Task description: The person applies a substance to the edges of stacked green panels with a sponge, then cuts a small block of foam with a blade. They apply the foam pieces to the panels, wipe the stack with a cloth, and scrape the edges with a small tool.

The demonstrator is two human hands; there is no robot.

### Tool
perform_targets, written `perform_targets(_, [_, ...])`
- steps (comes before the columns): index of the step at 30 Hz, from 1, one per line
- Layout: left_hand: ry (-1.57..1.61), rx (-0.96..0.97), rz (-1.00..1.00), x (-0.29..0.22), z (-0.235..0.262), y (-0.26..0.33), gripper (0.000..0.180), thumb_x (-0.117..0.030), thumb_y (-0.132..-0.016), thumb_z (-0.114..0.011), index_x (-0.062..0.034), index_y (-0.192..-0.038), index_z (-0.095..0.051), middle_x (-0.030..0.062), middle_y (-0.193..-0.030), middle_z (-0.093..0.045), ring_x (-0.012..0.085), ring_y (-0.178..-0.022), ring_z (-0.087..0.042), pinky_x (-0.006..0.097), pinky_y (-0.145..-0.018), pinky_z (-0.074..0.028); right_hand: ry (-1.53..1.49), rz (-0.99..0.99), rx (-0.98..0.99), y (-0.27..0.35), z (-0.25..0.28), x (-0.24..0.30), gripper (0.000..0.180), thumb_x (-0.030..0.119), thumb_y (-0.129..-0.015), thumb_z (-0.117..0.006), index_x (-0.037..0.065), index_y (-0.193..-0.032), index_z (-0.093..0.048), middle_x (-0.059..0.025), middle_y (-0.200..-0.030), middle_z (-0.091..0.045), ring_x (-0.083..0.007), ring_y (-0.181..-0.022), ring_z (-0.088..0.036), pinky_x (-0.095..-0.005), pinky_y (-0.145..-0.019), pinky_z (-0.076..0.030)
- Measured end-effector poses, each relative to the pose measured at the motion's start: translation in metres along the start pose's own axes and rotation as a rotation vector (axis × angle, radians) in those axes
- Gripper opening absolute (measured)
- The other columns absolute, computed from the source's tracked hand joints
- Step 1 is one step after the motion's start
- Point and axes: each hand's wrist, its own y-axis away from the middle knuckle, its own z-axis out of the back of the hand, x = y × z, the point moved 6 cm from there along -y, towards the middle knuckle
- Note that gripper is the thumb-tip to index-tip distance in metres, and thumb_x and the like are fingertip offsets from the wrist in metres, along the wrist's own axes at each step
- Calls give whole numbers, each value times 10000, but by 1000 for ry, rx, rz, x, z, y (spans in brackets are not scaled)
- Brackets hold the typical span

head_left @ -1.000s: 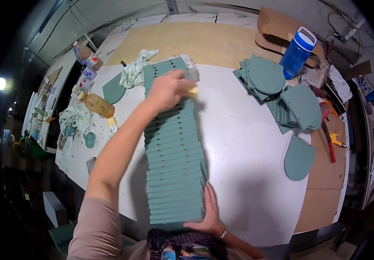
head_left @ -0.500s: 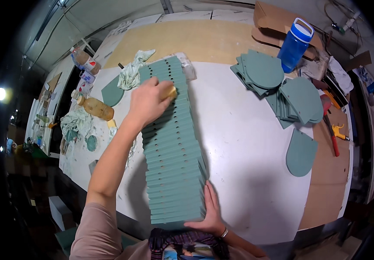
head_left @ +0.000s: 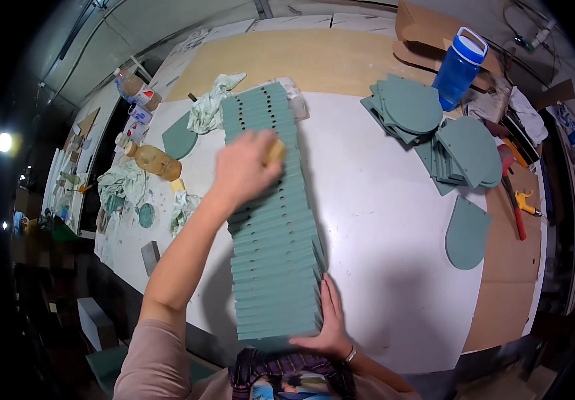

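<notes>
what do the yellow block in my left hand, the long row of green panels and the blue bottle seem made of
Small yellow block in your left hand: probably matte foam, judging by its dull surface, though blurred. Long row of flat green panels: perhaps painted board, from its even matte colour. Tall blue bottle: likely glossy plastic, seemingly see-through.

A dusty-pink short sleeve (head_left: 152, 357), dark purple plaid cloth (head_left: 295, 364) and a silvery wristband (head_left: 350, 354) are worn.

Most of the frame is taken up by a white tabletop (head_left: 381, 267), edged at right by brown cardboard (head_left: 504, 287). A pale wall (head_left: 187, 15) is seen along the top; the dark far left is lit by a bright lamp (head_left: 3, 142).
</notes>
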Motion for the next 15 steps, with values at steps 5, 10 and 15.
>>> perform_targets(5, [18,-59,12,0,3,9,408,-285,-799,-713,-169,-1188,-671,116,-888,-623,326,-838,-649,438,-722,-530,3,32,-31,0,-2,-1,1366,576,-588,-897,-73,-1541,-165,-305,-1602,-160,-466,-1479,-200,-536,-1195,-213])
perform_targets(10, [-51,-119,87,17,11,1,399,-263,-790,-746,-170,-1176,-699,106,-867,-604,313,-805,-645,423,-707,-523,21,44,-40,0,-1,-2,1352,578,-594,-893,-68,-1540,-176,-307,-1597,-171,-471,-1472,-217,-540,-1187,-235])
perform_targets(15, [29,6,-112,-9,1,-4,386,-171,-779,-769,-221,-1159,-719,69,-880,-559,270,-849,-619,404,-724,-518,-5,64,-58,1,-2,-1,1337,579,-602,-889,-75,-1534,-190,-313,-1589,-186,-477,-1463,-232,-536,-1186,-240])
